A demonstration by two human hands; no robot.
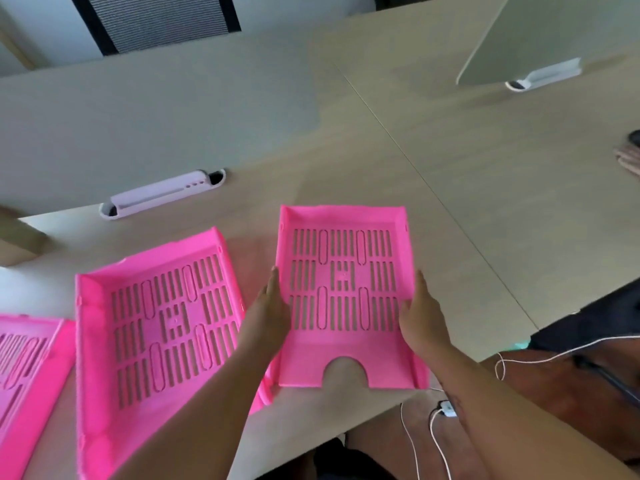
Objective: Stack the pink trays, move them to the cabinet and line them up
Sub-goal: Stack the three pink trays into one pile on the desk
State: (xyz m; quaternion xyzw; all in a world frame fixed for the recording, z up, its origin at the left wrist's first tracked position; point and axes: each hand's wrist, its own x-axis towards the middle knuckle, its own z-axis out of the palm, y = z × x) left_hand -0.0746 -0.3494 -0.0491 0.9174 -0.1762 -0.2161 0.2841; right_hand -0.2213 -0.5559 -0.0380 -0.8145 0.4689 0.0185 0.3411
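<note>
Hands on the right tray

Hands flank the right tray (346, 299), and I'm watching both press flat against its long sides: left hand (270, 306) on the left wall, right hand (420, 313) on the right wall, fingers straight and pointing away from me, not curled under. I can't tell whether it's lifted or lying on the desk (450, 168). Its notched front edge sits right at the desk's near edge, the notch showing bare wood.

Just left, the middle tray (156, 327) lies skewed, its near right corner tucked close under my left forearm and almost touching the held one. Tight gap there. A third tray (27, 358) pokes in at the far left, cut by the frame, its edge against the middle one.

Room ahead looks good: open desk beyond the trays and to the right. A white cable slot (162, 195) sits behind the middle tray, well apart. A divider panel (554, 36) stands far right, a chair (156, 19) past the desk. White cables (433, 427) hang below the near edge by my right forearm. The cabinet is out of view.
</note>
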